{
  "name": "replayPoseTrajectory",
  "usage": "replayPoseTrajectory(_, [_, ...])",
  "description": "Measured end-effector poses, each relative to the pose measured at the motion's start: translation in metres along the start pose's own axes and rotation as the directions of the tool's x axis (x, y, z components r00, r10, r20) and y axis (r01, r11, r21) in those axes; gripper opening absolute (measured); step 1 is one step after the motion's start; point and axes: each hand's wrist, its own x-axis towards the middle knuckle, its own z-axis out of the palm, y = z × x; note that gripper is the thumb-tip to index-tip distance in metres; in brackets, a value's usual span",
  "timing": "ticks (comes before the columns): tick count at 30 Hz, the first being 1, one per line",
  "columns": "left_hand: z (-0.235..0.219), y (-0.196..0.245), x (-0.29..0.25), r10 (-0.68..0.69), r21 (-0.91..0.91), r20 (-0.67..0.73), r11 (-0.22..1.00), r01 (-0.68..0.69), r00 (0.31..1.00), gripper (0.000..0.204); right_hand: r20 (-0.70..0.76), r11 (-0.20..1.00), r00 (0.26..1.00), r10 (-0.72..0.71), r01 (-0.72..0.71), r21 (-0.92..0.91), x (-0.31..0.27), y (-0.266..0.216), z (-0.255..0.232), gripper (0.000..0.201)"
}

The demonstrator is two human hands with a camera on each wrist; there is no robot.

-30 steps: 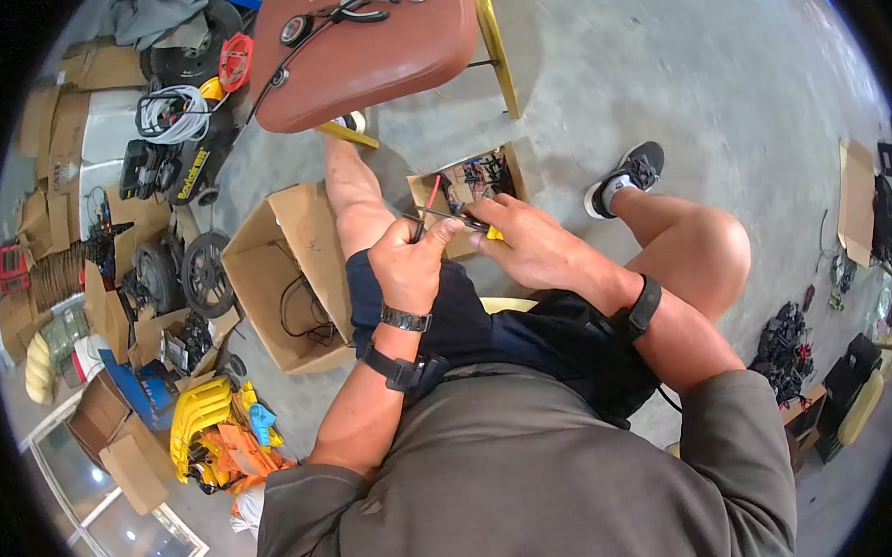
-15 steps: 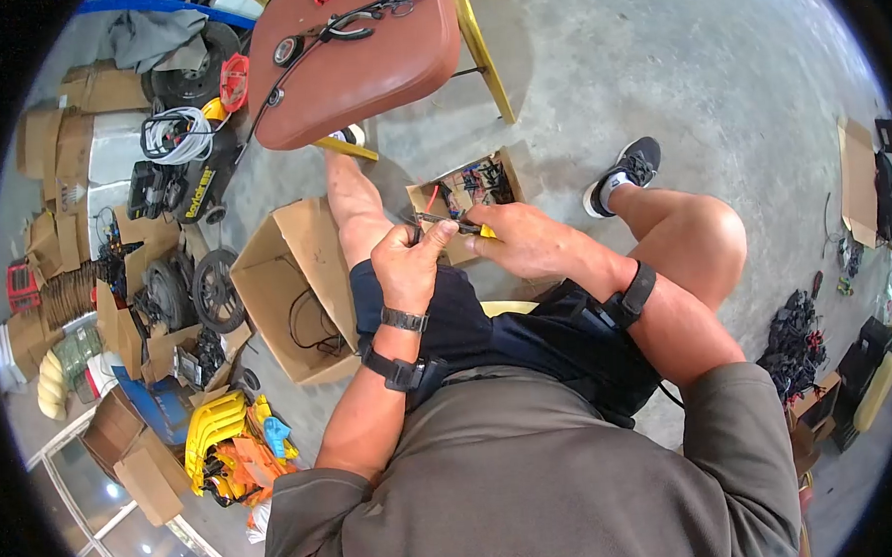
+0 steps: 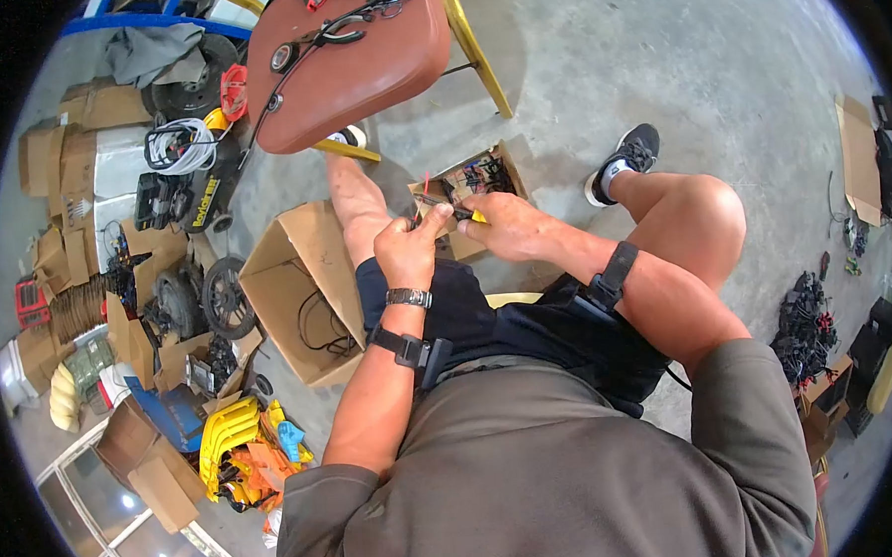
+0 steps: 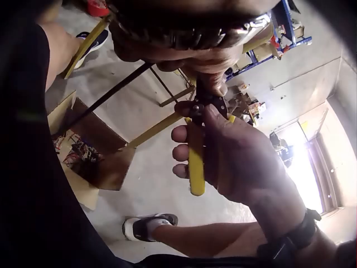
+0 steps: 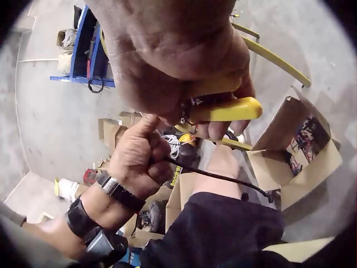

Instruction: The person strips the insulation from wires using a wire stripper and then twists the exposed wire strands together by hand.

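Note:
In the head view my right hand [image 3: 509,228] and left hand [image 3: 405,255] meet above the lap. The right hand grips yellow-handled wire strippers [image 4: 196,159], its fingers wrapped around the handles and its thumb by the dark pivot. My left hand curls around a black cable [image 5: 223,180], one length of which hangs out past its fingers. The strippers' dark head reaches up to the left thumb in the left wrist view. Fingers hide the tips of the head and the end of the cable.
Ahead of the hands is a small open cardboard box [image 3: 517,166] of wires and electronic parts. A larger open box [image 3: 267,286] stands beside the left leg. Tools and a cable lie on a brown padded chair [image 3: 358,83]. Wheels, cartons and yellow parts [image 3: 236,432] crowd the left.
The head view has shifted slightly, so the clutter at left sits further right. The right hand with the wire strippers has come a little closer to the left hand. Both hands keep their hold.

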Motion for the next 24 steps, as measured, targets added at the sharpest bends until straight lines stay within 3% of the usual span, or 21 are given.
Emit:
replayPoseTrajectory(6, [0.007,-0.013,0.008,-0.046,0.153,-0.018,0.987,0.048,0.999,0.076,-0.014,1.0,1.0,0.011,-0.011,-0.028,0.007,0.006,0.003,0.046])
replayPoseTrajectory(12, [0.008,-0.008,0.006,-0.063,0.247,0.011,0.967,0.058,0.998,0.064,-0.036,0.997,0.999,0.004,-0.007,-0.071,0.009,0.013,0.007,0.041])
replayPoseTrajectory(15, [0.007,-0.007,0.004,-0.132,0.065,0.109,0.99,0.125,0.985,0.057,0.0,0.997,1.0,-0.01,0.01,-0.074,0.011,0.014,0.004,0.04])
replayPoseTrajectory(18, [0.008,-0.001,-0.005,-0.219,-0.257,0.241,0.925,0.279,0.946,0.049,0.016,0.997,1.0,-0.012,0.014,-0.08,0.011,0.017,0.004,0.04])
replayPoseTrajectory(24, [0.008,-0.007,-0.006,-0.214,-0.351,0.252,0.889,0.296,0.944,0.043,-0.024,0.994,0.998,-0.053,0.051,-0.092,0.01,0.018,0.006,0.037])
